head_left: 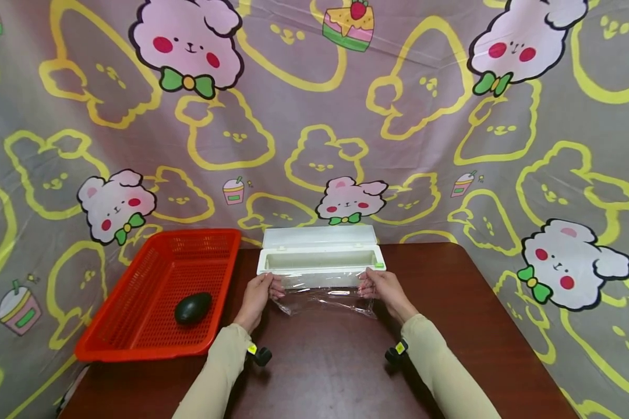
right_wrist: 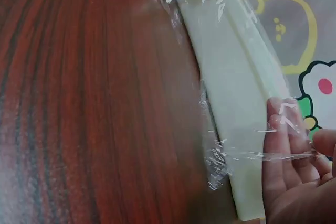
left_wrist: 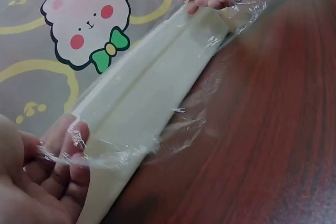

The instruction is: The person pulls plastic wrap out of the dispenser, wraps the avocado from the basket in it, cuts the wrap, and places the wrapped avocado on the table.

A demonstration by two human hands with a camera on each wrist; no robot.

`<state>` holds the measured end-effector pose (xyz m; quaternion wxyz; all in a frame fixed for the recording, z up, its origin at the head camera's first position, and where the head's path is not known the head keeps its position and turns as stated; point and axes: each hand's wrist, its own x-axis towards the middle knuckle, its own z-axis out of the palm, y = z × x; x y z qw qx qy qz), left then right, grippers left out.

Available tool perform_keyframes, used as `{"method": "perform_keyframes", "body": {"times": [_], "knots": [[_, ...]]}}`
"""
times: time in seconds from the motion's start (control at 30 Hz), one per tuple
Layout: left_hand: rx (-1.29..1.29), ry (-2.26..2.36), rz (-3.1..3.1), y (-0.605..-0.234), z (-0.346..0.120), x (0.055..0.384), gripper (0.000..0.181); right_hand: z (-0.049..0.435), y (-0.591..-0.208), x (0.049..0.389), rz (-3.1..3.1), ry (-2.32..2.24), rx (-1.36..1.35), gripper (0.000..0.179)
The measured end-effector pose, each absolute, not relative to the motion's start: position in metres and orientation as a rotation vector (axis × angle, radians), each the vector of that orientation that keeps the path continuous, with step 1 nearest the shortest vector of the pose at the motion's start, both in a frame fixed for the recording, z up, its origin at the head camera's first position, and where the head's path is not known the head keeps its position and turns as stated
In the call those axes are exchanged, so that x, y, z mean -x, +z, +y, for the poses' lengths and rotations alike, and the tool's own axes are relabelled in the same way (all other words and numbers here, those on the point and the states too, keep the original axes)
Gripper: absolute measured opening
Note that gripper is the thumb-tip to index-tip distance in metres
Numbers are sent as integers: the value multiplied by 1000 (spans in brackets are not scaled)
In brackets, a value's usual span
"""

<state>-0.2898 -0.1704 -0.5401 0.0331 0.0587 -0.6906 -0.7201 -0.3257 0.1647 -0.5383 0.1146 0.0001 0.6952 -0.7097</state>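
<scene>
A clear sheet of plastic wrap stretches between my two hands in front of a white cling-film dispenser box, whose lid stands raised at the back. My left hand pinches the film's left edge between thumb and fingers. At the other edge my right hand pinches it the same way. In the left wrist view, the film drapes past the box's front face with a crinkled loose edge. The right wrist view has the right hand's fingers behind the see-through film.
On the left of the brown table stands a red plastic basket, holding a dark green avocado-shaped item. A patterned cloth with cartoon animals hangs behind and at both sides.
</scene>
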Motion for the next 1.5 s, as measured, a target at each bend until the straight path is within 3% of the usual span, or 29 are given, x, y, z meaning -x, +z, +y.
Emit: {"method": "perform_keyframes", "body": {"times": [0.97, 1.5], "knots": [[-241, -2175, -2085, -507, -168, 331, 41, 159, -513, 351, 1989, -2216, -54, 44], [-211, -2212, -1988, -470, -165, 343, 41, 158, -474, 362, 1988, -2260, -35, 48]]}}
